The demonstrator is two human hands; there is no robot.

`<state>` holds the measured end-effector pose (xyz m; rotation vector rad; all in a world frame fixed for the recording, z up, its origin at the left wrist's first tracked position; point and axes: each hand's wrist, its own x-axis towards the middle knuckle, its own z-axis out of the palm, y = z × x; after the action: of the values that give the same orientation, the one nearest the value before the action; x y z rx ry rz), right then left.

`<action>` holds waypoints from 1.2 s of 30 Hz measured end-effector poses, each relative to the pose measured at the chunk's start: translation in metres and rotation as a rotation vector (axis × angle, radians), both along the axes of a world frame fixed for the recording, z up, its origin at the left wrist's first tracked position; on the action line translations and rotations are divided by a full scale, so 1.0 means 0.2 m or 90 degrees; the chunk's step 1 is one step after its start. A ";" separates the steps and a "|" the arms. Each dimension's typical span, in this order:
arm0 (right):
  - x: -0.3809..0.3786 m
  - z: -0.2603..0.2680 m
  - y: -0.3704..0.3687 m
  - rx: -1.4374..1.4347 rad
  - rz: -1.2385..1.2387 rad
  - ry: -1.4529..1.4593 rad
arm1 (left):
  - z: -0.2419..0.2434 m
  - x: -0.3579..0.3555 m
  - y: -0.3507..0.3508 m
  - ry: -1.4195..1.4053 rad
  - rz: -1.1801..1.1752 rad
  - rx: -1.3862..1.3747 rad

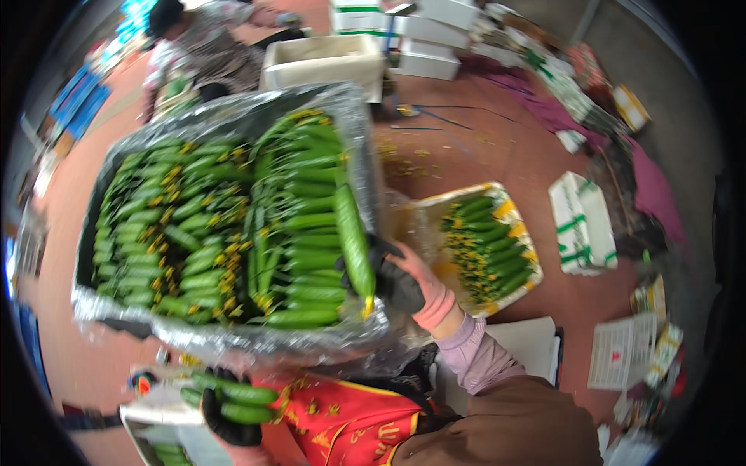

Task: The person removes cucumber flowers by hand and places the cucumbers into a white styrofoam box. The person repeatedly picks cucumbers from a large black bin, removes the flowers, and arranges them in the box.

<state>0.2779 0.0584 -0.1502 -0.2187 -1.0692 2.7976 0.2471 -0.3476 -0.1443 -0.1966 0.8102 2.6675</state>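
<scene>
In a black and pink glove, my right hand (402,285) is closed around one long cucumber (354,242) at the right rim of a large box lined with clear plastic (233,343). Rows of cucumbers (312,239) with yellow blossoms fill that box, lying sideways in columns. Low on the left, my gloved left hand (227,413) grips several small cucumbers (247,402) in a bunch. Beneath it stands a white foam box (163,413) with a few cucumbers inside. A red apron (344,416) with yellow trim covers my lap.
To the right, a shallow yellow-and-white box (431,201) holds more cucumbers. Another person (198,52) sits beyond the big box beside a cream bin (320,64). Stacked white foam boxes (428,55), a green-taped box (583,224) and a white plastic basket (620,352) stand around.
</scene>
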 end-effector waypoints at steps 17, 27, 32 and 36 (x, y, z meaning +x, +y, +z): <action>0.39 -1.10 1.35 0.285 -0.684 -0.557 | 0.08 -0.05 0.19 0.062 -0.092 -0.006; 0.10 0.28 -0.36 0.565 0.344 0.085 | 0.20 0.01 0.30 -0.062 0.140 0.137; -0.03 0.30 -0.90 0.694 0.433 0.262 | 0.26 0.05 0.15 -0.027 0.211 0.139; -0.03 0.27 -1.05 0.809 0.451 0.318 | 0.24 0.10 -0.01 -0.005 0.275 0.141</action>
<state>0.2723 -0.1520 -0.0957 1.0641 -2.7261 1.7195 0.2664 -0.3488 -0.0959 -0.3616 0.5073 3.1300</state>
